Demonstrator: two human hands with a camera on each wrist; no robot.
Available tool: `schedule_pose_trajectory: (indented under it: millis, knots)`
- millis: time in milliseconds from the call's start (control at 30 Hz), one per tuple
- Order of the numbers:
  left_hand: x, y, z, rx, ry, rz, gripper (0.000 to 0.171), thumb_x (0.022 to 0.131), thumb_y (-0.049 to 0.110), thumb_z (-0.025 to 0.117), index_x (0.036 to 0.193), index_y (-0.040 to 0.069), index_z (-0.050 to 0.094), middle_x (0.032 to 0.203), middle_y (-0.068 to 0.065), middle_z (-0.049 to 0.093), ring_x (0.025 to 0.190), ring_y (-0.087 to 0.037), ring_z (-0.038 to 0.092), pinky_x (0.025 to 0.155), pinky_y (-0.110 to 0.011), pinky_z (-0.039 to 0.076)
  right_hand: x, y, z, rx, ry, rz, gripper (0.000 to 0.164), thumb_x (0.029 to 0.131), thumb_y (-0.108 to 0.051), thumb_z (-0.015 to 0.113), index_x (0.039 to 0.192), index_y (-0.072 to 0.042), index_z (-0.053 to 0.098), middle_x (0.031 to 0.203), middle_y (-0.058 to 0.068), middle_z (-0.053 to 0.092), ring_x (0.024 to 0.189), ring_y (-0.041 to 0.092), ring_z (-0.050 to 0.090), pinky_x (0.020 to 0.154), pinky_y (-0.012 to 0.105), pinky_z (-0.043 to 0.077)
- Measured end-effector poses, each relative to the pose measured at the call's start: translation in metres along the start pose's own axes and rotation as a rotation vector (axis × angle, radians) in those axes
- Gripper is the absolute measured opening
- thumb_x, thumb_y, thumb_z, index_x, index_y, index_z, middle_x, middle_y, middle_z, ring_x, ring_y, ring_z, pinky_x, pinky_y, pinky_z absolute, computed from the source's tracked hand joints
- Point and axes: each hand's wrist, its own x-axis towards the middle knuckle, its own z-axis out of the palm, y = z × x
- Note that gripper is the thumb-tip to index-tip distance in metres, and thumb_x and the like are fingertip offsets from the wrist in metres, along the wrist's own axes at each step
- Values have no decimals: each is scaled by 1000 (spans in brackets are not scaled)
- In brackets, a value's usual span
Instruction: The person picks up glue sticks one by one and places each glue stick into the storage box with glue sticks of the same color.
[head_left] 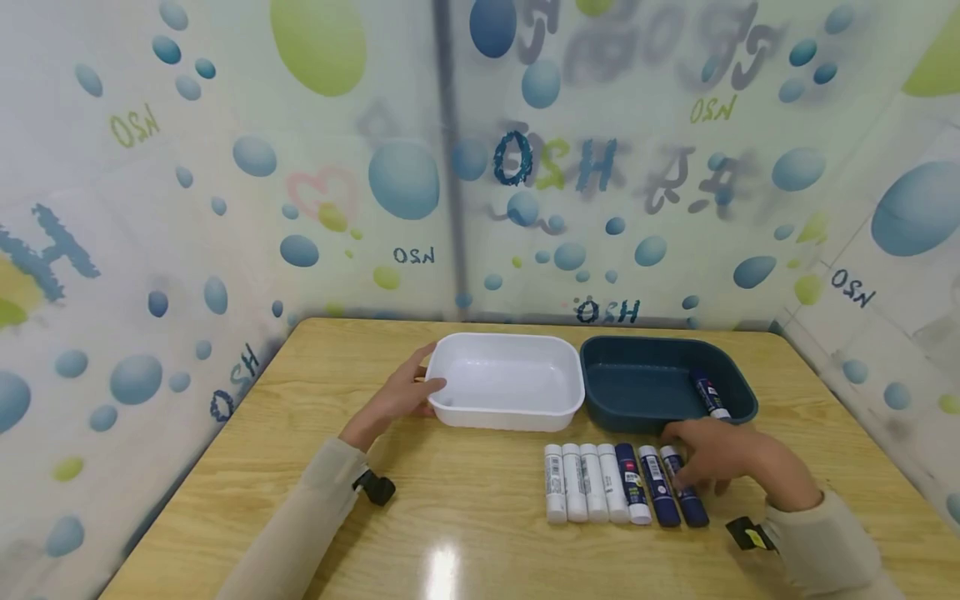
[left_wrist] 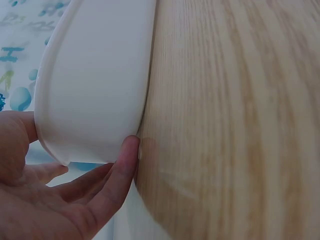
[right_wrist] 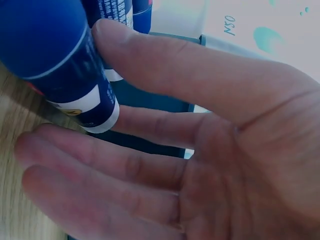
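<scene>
At the left end of the white tray (head_left: 506,421), my left hand (head_left: 401,392) grips the wall, thumb over the rim and fingers against the outside. The left wrist view has the fingertips (left_wrist: 131,145) low on the tray's wall, close to the wooden table. My right hand (head_left: 723,457) reaches over the rightmost navy glue stick (head_left: 688,498), thumb right at its side and the other fingers loosely extended. In the right wrist view this glue stick (right_wrist: 75,97) stands out close to the thumb and index finger. Another navy glue stick (head_left: 708,394) leans inside the dark blue tray (head_left: 630,417).
Left of the right hand, two navy glue sticks (head_left: 660,487) and several white sticks (head_left: 574,483) lie side by side in a row. Both trays stand near the table's back edge, next to each other. A patterned curtain wall (head_left: 405,275) rises behind the table (head_left: 450,508).
</scene>
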Motion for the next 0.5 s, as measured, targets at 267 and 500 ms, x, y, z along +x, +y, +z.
schedule_pose_trajectory:
  millis: [267, 500]
  knots:
    - [0, -1, 1, 3, 10, -16, 72, 106, 21, 59, 166, 23, 19, 152, -30, 44, 107, -32, 66, 73, -34, 64, 0, -4, 2, -1, -18, 43, 65, 86, -22, 84, 138, 1, 52, 85, 10, 67, 76, 22, 69, 64, 41, 64]
    - [-1, -1, 0, 9, 6, -10, 73, 105, 22, 59, 166, 23, 19, 152, -30, 45, 105, -31, 66, 73, -34, 64, 0, -5, 4, 10, -28, 39, 62, 87, -18, 83, 137, 0, 51, 89, 12, 66, 75, 23, 70, 61, 41, 63]
